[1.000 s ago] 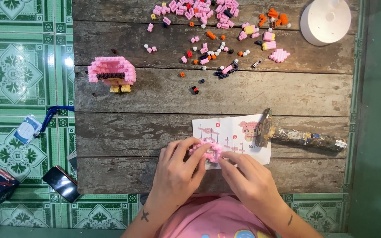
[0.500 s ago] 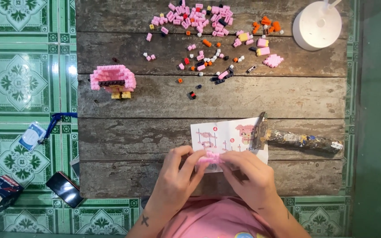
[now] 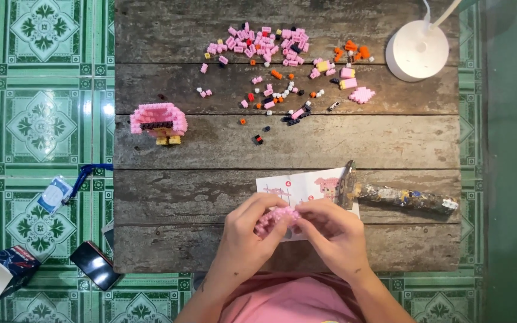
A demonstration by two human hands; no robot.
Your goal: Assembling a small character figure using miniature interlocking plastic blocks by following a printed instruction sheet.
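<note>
Pink brick cluster [image 3: 273, 219]: light, rigid, likely snaps apart under pressure; left hand [image 3: 248, 238] and right hand [image 3: 333, 234] fingers closed round its edges over leaflet [image 3: 297, 186].

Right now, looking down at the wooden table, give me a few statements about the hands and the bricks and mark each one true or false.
1. Both hands, left hand and right hand, hold a small pink brick piece together. True.
2. The finished pink brick model lies under the hands. False: it stands apart, on the table's left side.
3. The loose bricks lie scattered at the far edge of the wooden table. True.
4. The white lamp base stands on the green floor tiles. False: it stands at the table's far right corner.
5. An instruction sheet lies just beyond the hands. True.
</note>
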